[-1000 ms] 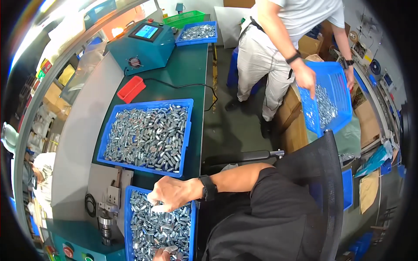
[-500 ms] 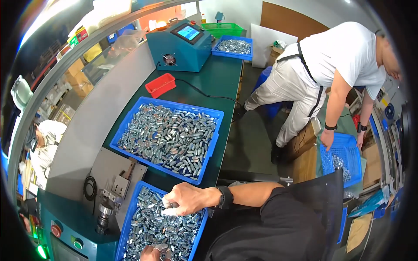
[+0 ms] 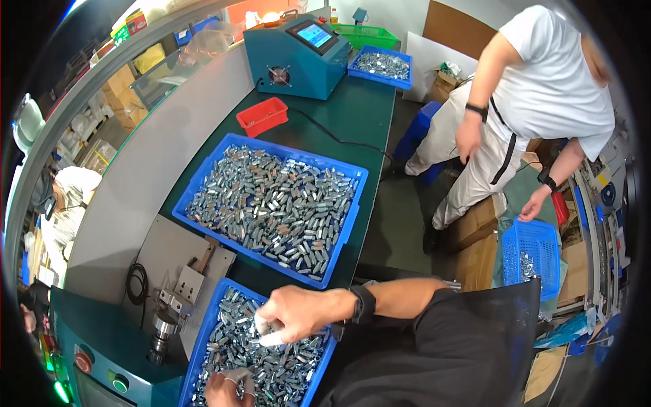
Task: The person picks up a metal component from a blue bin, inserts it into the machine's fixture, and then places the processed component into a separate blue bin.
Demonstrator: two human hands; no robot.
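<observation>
A blue tray (image 3: 330, 353) full of small silvery metal pieces (image 3: 234, 325) lies at my front, and both my hands are over it. My right hand (image 3: 298, 314), with a dark wristband, hangs above its upper part. Its fingers are curled, with white covers on the thumb and forefinger tips; whatever they hold is hidden. My left hand (image 3: 227, 389) is low among the pieces near the tray's lower left, partly cut off by the lower edge. Its covered fingers are bent together, and I cannot make out what lies between them.
Beyond lies a larger blue tray (image 3: 363, 182) of metal pieces, then a red bin (image 3: 262, 117) and a teal machine (image 3: 295, 57) with a screen. A fixture with a metal chuck (image 3: 163, 327) stands left. A co-worker (image 3: 556, 88) at right holds a blue basket (image 3: 532, 254).
The view has shifted slightly. My left hand has come further into view over the tray; my right hand stays above it. The co-worker has straightened and lifted one hand off the blue basket.
</observation>
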